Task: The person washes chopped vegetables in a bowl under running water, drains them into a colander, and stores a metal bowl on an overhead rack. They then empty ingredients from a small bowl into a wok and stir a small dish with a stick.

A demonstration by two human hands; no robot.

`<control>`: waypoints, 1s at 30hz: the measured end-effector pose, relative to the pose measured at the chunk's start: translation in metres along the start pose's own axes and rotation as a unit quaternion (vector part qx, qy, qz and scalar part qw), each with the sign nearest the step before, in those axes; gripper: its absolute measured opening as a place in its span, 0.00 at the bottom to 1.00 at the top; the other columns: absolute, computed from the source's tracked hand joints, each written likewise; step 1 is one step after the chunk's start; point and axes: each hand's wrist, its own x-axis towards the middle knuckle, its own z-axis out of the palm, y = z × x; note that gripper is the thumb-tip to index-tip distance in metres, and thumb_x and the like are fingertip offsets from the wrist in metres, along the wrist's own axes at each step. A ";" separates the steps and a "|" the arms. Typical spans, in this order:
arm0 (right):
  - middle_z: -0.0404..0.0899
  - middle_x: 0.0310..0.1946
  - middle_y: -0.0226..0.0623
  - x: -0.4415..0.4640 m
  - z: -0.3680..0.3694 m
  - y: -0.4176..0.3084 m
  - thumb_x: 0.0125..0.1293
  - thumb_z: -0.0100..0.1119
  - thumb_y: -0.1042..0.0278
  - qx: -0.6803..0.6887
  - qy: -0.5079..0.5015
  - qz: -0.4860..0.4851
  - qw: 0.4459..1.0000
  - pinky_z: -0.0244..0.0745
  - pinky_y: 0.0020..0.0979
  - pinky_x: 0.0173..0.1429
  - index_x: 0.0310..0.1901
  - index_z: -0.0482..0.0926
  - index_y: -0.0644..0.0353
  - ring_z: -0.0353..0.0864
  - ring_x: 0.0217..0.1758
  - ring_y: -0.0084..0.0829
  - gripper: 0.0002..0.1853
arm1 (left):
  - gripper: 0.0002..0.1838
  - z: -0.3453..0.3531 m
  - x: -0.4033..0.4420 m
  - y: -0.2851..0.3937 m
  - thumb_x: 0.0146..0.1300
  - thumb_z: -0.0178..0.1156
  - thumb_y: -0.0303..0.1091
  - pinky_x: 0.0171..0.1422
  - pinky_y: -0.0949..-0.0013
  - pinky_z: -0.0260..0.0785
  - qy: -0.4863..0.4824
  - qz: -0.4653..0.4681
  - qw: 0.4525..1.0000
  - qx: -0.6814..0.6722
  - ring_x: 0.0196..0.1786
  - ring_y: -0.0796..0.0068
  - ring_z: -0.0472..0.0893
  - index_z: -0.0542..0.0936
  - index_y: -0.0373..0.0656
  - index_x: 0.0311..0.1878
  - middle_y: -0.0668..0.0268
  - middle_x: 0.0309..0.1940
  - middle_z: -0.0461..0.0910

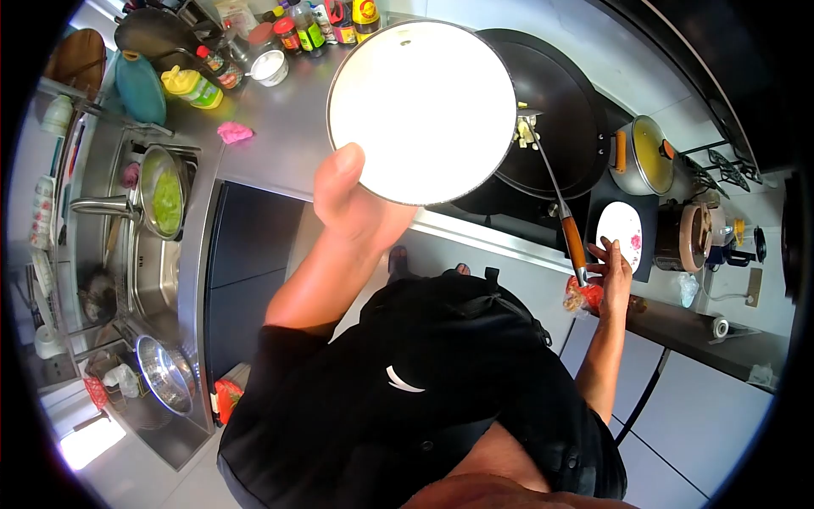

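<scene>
My left hand (354, 187) grips the edge of a large white round plate (421, 110) with a thin dark rim, thumb on its face. The plate is raised close to the camera and looks overexposed; it covers part of the wok. In the black wok (564, 93) lie small pale chopped pieces (526, 134), with a metal spatula's blade by them. The spatula's wooden handle (574, 244) extends over the wok's near edge. Beside the handle's end is my right hand (612, 270), fingers spread, at the near edge of a white oval flowered dish (621, 227). Contact there is unclear.
A lidded pot (646, 157) and a brown cooker (682, 237) stand right of the wok. Sauce bottles (305, 27) line the back counter, with a pink cloth (235, 132) nearer. Left is the sink (157, 276), with a strainer of greens (167, 202).
</scene>
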 end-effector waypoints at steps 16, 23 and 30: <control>0.86 0.33 0.43 -0.005 -0.024 0.181 0.72 0.47 0.34 -0.076 0.042 0.114 0.990 0.68 0.25 0.16 0.52 0.77 0.67 0.83 0.21 0.28 0.35 | 0.46 -0.037 0.011 -0.009 0.52 0.64 0.54 0.76 0.50 0.56 0.091 0.015 0.996 0.001 0.72 0.57 0.67 0.62 0.45 0.74 0.61 0.70 0.67; 0.71 0.16 0.55 -0.054 -0.001 0.358 0.76 0.42 0.36 -0.358 -0.106 0.053 0.926 0.66 0.46 0.32 0.22 0.77 0.68 0.70 0.20 0.43 0.39 | 0.38 -0.152 0.023 -0.035 0.62 0.51 0.53 0.71 0.43 0.61 0.218 -0.083 0.970 -0.074 0.71 0.48 0.67 0.62 0.45 0.73 0.55 0.71 0.65; 0.70 0.15 0.54 -0.069 -0.003 0.359 0.76 0.41 0.36 -0.274 -0.109 0.077 0.953 0.64 0.48 0.31 0.23 0.75 0.68 0.69 0.20 0.44 0.38 | 0.32 -0.252 0.021 -0.073 0.70 0.44 0.47 0.69 0.49 0.67 0.358 -0.124 0.926 -0.002 0.69 0.51 0.70 0.61 0.42 0.73 0.54 0.70 0.66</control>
